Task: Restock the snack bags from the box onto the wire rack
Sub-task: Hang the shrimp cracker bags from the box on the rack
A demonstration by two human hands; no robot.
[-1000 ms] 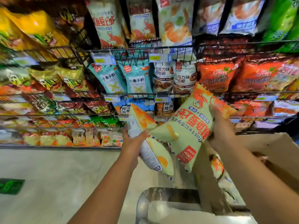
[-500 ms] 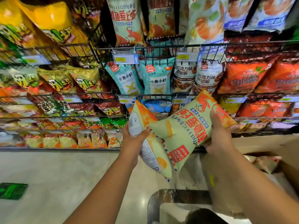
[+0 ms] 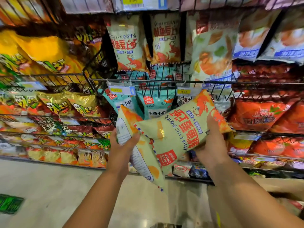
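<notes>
Closer to wire rack [image 3: 148,81] now. My left hand [image 3: 122,145] clamps rear bag [image 3: 143,163], right hand [image 3: 212,145] front bag [image 3: 174,129]; shelving next.

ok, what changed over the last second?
Both hands rose toward the wire rack. The right hand lifted its pale green snack bag: the top corner, earlier near the rail below the teal bags, now reaches the rail above them. The left hand brought the second bag up alongside. The view tilted up too. Unchanged: each hand grips one bag, nothing released, and none shelved yet.
</notes>
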